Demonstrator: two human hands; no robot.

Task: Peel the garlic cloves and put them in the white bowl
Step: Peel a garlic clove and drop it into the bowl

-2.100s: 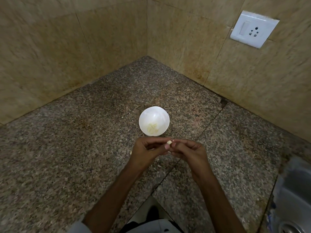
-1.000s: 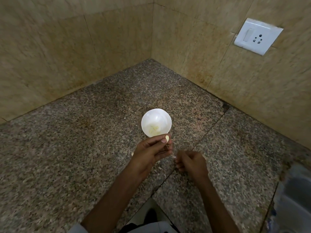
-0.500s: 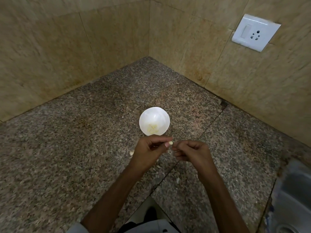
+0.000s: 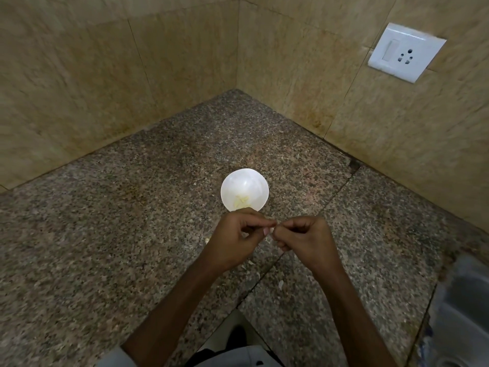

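Both hands are together over the desk (image 4: pixel 127 234), just in front of the white bowl (image 4: pixel 246 178). Left hand (image 4: pixel 234 241): fingers curled, thumb and forefinger tips pinch a small pale garlic clove (image 4: pixel 267 230). Right hand (image 4: pixel 304 241): also curled, its fingertips meet the left ones at the same spot and pinch the clove from the other side. Only a sliver of the clove shows between the fingertips. Cannot tell if the skin is on or off, or whether the right hand has hold of skin or flesh. Wrists are apart and the forearms come in from the bottom edge.

The white bowl is round and upright on the desk, just beyond the left hand's knuckles, and those knuckles cover its near rim. Inside, low on the near side, lie a few yellowish peeled cloves (image 4: pixel 241 202). The upper inside of the bowl is plain white.

The desk is speckled brown-grey granite set into a corner, with a seam running diagonally from the right wall down under the right hand. A papery skin scrap (image 4: pixel 281 284) lies on the desk below the hands, near the seam. Another pale bit (image 4: pixel 208 238) lies just left of the left hand; cannot tell if it is skin or clove.

Beige wall tiles (image 4: pixel 79 88) meet in a corner behind the bowl. A white switch-and-socket plate (image 4: pixel 406 53) is on the right wall, upper right. Part of a steel sink (image 4: pixel 460 308) shows at bottom right, blurred. A light sleeve (image 4: pixel 113 358) shows on the left arm at the bottom edge.
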